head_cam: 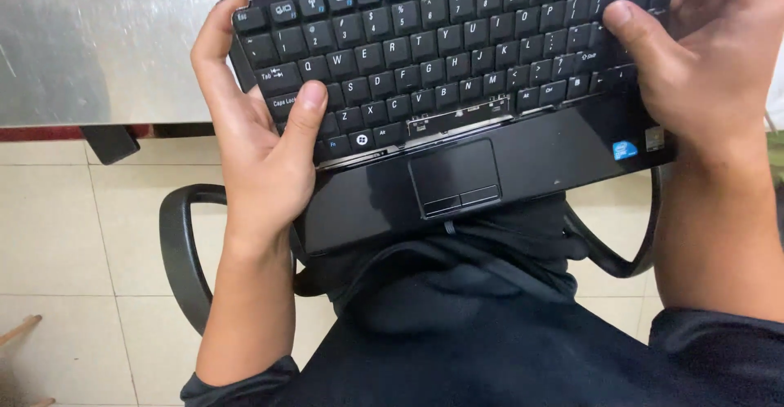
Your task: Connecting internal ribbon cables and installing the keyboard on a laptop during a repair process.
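Two bare hands grip a black laptop (490, 162) that fills the upper middle of the head view, tilted down toward the left and resting on the person's dark-clothed lap. Its keyboard panel (441, 56) sits slightly lifted along its lower edge, where a gap and a missing space bar strip show just above the touchpad (455, 174).

As a judgement, the loose keyboard could slide or bend if the thumbs press unevenly, and any cable under it, hidden here, might be strained by a sharp pull. The laptop could also tip off the lap toward the lower left, since it is held only at its two ends.

The left hand (261, 154), at centre left, wraps the laptop's left edge: fingers curl over the upper-left keyboard corner and the thumb (306, 117) presses on the keys, so it is grasping the machine. The right hand (702, 72), in the upper right, clasps the right end, thumb laid across the keys, fingers curled behind. Both forearms rise from the lower frame, beside black chair armrests (175, 252).
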